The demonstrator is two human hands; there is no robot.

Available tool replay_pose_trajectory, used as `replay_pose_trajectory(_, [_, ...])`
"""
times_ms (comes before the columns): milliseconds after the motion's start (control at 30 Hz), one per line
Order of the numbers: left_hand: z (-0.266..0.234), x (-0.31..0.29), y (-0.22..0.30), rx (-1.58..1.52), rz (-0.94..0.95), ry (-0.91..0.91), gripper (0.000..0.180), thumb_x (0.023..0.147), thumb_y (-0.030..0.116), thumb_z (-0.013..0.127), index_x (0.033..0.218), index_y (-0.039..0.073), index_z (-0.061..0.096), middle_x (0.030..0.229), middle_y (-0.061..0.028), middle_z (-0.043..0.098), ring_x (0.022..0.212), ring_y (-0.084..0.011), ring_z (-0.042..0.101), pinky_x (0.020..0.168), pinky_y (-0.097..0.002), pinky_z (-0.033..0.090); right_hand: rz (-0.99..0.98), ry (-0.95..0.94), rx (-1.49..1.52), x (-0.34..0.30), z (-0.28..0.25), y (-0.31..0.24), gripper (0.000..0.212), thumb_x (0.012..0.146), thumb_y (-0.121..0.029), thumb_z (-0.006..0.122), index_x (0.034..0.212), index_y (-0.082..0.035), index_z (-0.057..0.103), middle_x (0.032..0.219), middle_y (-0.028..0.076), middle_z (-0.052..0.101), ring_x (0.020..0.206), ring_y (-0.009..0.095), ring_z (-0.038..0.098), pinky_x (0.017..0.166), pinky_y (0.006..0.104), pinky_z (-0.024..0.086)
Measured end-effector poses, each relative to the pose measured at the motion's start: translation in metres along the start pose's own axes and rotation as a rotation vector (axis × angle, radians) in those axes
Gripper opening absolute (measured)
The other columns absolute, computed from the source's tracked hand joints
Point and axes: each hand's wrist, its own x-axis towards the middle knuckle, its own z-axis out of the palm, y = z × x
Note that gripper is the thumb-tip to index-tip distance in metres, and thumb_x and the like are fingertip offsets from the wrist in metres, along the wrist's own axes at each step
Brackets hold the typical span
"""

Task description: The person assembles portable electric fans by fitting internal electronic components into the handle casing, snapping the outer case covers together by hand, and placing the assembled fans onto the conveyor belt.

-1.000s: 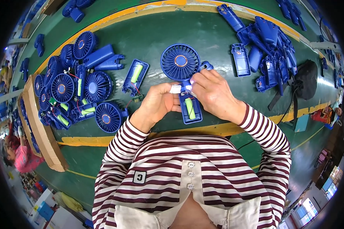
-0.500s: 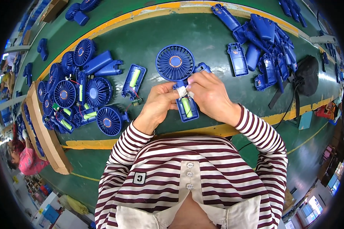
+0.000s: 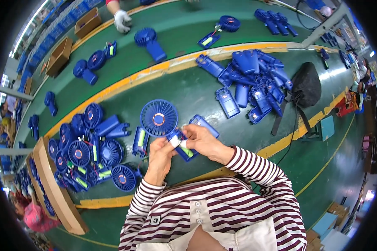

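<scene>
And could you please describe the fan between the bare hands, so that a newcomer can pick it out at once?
At the green table, follow the striped sleeves to the left hand and right hand. Just beyond them is the round-headed blue fan. Unlike the fans heaped to its left, this one has both hands at its opened handle.

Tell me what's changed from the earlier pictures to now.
The view has swung, bringing in more of the far green surface and a co-worker's gloved hand. The fan has moved left, away from the shell and closer to the battery shell. Left hand and right hand keep hold; fan heap and shell heap look unchanged.
</scene>
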Motion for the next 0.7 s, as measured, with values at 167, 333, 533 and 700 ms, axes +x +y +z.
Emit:
replay_pose_trajectory(167, [-0.003, -0.008, 0.004, 0.099, 0.071, -0.105, 0.026, 0.08, 0.004, 0.059, 0.106, -0.002, 0.058, 0.095, -0.0061, 0.064, 0.078, -0.0105, 0.061, 0.065, -0.0214, 0.049, 0.163, -0.02, 0.022, -0.004, 0.005, -0.021, 0.039, 0.07, -0.005, 0.058, 0.108, 0.004, 0.053, 0.093, 0.01, 0.059, 0.087, 0.018, 0.056, 0.078, 0.0279, 0.044])
replay_pose_trajectory(333, [-0.003, -0.007, 0.003, 0.139, 0.077, -0.119, 0.027, 0.08, 0.006, 0.061, 0.106, -0.002, 0.057, 0.094, -0.006, 0.064, 0.075, -0.0081, 0.06, 0.061, -0.0171, 0.046, -0.099, 0.089, -0.312, 0.001, 0.011, -0.001, 0.038, 0.073, -0.01, 0.055, 0.108, 0.004, 0.053, 0.094, 0.019, 0.061, 0.087, 0.028, 0.06, 0.076, 0.0347, 0.047])
replay_pose_trajectory(533, [0.005, 0.0, 0.004, 0.076, -0.044, -0.053, 0.019, 0.083, 0.003, 0.049, 0.099, -0.002, 0.057, 0.09, -0.007, 0.062, 0.077, -0.0142, 0.062, 0.065, -0.0275, 0.052, -0.267, 0.176, -0.548, -0.016, 0.006, 0.0, 0.041, 0.079, -0.008, 0.055, 0.117, 0.003, 0.046, 0.083, 0.011, 0.058, 0.071, 0.018, 0.057, 0.062, 0.0287, 0.046])
replay_pose_trajectory(700, [0.005, 0.004, 0.009, 0.081, -0.139, 0.034, 0.02, 0.084, 0.009, 0.051, 0.099, -0.002, 0.058, 0.093, -0.0103, 0.063, 0.081, -0.0183, 0.062, 0.07, -0.0321, 0.052, -0.603, 0.482, -1.025, -0.05, -0.019, -0.017, 0.039, 0.072, -0.011, 0.061, 0.107, 0.0, 0.048, 0.087, 0.015, 0.052, 0.076, 0.032, 0.053, 0.065, 0.0393, 0.045])
